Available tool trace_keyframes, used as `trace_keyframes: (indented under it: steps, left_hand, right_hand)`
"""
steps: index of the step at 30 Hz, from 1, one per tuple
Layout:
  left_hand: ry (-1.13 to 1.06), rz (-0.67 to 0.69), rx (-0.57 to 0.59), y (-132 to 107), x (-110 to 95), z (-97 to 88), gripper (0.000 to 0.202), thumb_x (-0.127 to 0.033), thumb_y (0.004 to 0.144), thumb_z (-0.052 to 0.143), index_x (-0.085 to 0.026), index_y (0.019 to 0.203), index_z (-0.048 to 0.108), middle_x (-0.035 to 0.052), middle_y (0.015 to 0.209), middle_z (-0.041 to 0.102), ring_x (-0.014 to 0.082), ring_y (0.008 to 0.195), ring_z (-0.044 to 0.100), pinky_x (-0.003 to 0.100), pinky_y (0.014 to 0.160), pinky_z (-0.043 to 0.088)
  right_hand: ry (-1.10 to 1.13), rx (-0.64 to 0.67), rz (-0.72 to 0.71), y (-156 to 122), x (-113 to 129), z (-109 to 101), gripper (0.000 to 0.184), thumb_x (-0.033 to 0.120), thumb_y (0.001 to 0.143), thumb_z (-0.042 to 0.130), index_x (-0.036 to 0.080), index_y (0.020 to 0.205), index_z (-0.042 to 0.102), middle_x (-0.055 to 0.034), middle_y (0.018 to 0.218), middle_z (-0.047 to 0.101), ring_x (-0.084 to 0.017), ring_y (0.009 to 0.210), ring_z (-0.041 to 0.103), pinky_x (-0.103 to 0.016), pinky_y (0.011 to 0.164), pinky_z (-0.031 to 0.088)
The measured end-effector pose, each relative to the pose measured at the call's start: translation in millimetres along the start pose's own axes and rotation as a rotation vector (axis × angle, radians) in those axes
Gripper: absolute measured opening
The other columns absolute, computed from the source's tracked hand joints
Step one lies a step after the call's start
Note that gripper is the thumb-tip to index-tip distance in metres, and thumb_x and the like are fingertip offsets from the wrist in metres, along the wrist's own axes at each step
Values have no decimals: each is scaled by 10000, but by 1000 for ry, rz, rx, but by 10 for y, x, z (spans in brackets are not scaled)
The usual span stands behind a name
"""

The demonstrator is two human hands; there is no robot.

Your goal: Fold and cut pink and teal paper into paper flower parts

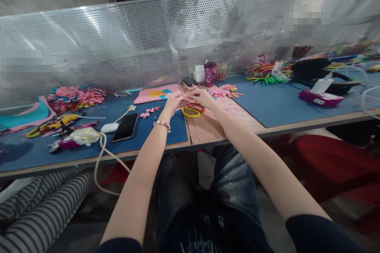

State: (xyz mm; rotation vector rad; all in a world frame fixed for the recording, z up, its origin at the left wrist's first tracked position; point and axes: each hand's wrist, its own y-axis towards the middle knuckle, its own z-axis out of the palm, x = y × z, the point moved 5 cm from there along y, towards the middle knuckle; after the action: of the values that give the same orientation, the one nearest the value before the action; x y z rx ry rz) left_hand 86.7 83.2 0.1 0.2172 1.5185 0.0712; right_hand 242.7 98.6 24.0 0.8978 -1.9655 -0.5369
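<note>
My left hand [173, 102] and my right hand [204, 97] meet over the middle of the table, fingers closed together on a small pink cut-out piece [186, 97]. The fingers cover most of it, so its full shape is hidden. Just below my hands lie scissors [190, 115] with yellow and red handle loops. Left of my hands are pink sheets [143, 95] with yellow and blue scraps on top, and a few loose pink cut-outs [145, 114]. A pile of pink cut-outs [222, 91] sits beyond my right hand.
A phone [126, 127], a white earphone case [109, 127] and a cable [102, 154] lie left. Further left is a large pink heap [74, 99]. A purple cup [209, 74] stands behind. Rightward are colourful sticks [264, 71] and a purple tissue pack [320, 98]. A perforated metal screen [142, 39] borders the back.
</note>
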Motion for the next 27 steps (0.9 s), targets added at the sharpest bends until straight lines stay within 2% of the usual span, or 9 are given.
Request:
trace_keyframes:
  steps: [9, 19, 27]
  left_hand:
    - [-57, -10, -1, 21, 11, -1, 84, -176, 779, 677, -119, 794, 617, 91, 766, 728, 197, 710, 729, 322, 753, 583]
    - [-72, -43, 15, 24, 24, 13, 92, -177, 800, 682, -120, 788, 610, 93, 754, 723, 181, 687, 724, 342, 804, 586]
    - [-68, -52, 5, 16, 29, 25, 60, -135, 789, 669, -110, 790, 615, 93, 718, 721, 181, 645, 717, 333, 764, 590]
  right_hand:
    - [-22, 26, -9, 7, -14, -5, 200, 276, 875, 654, 144, 910, 800, -85, 922, 763, -198, 822, 663, -309, 799, 474]
    - [-63, 21, -33, 11, -44, 4, 216, 307, 879, 649, 150, 838, 792, -73, 845, 746, -182, 764, 634, -291, 737, 447]
    - [-82, 1, -49, 18, -71, 18, 223, 283, 876, 623, 147, 780, 770, -61, 809, 733, -172, 742, 615, -296, 743, 443]
